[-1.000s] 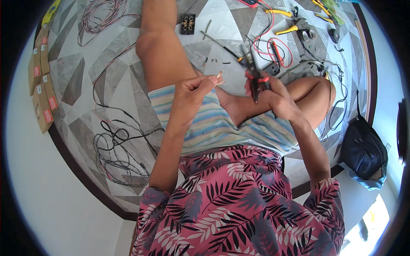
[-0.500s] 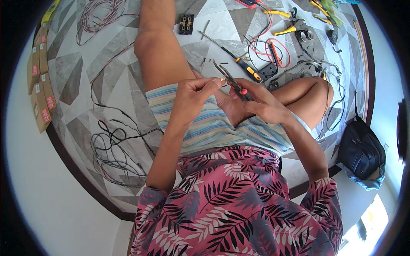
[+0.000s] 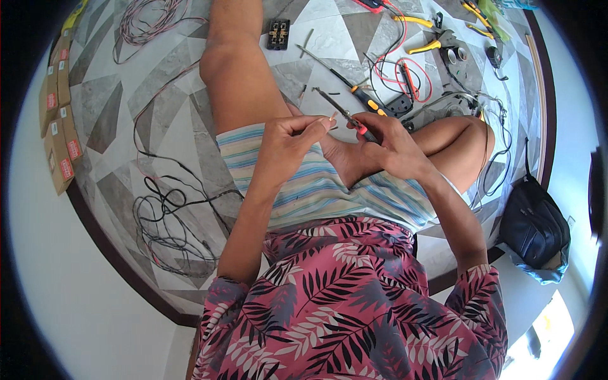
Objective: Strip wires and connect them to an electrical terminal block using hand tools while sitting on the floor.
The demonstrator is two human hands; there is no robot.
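Wire tip point(image 3: 333, 117) is protruding from the left hand's point(image 3: 285, 142) pinching thumb and forefinger, its short axis pointing forward-right. Right hand point(image 3: 392, 147) is grasping red-handled pliers point(image 3: 347, 115), their long axis slanting forward-left just beside the tip; contact is remaining indiscernible.

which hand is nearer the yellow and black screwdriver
Right. In the picture, the right hand is just below the screwdriver handle; the left hand is farther, to its lower left.
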